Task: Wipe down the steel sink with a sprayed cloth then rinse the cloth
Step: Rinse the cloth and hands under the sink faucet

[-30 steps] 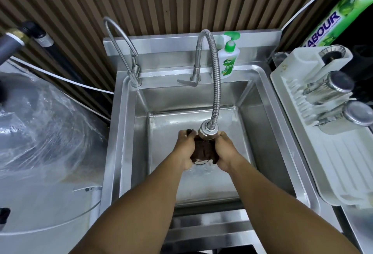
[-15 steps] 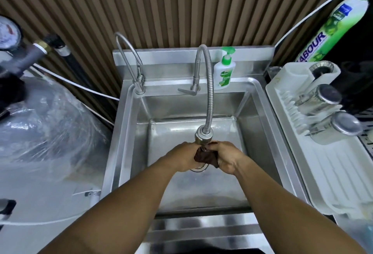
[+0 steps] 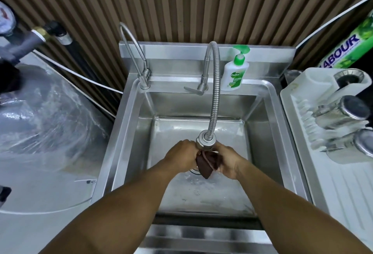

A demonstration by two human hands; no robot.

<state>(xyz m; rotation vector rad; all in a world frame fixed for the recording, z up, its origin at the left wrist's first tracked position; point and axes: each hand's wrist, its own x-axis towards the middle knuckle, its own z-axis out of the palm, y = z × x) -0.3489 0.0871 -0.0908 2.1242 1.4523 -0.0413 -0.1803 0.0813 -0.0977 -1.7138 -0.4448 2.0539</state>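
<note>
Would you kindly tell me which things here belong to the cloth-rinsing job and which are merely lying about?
In use: brown cloth, gripped by left hand and right hand; flexible tap; steel sink.

Lying about: soap bottle; thin second tap; dish rack; steel cups; green bottle.

My bare left hand [image 3: 180, 157], my bare right hand [image 3: 228, 162], two long bare forearms, slim wrists, rounded knuckles, uncovered as far as I see.
</note>
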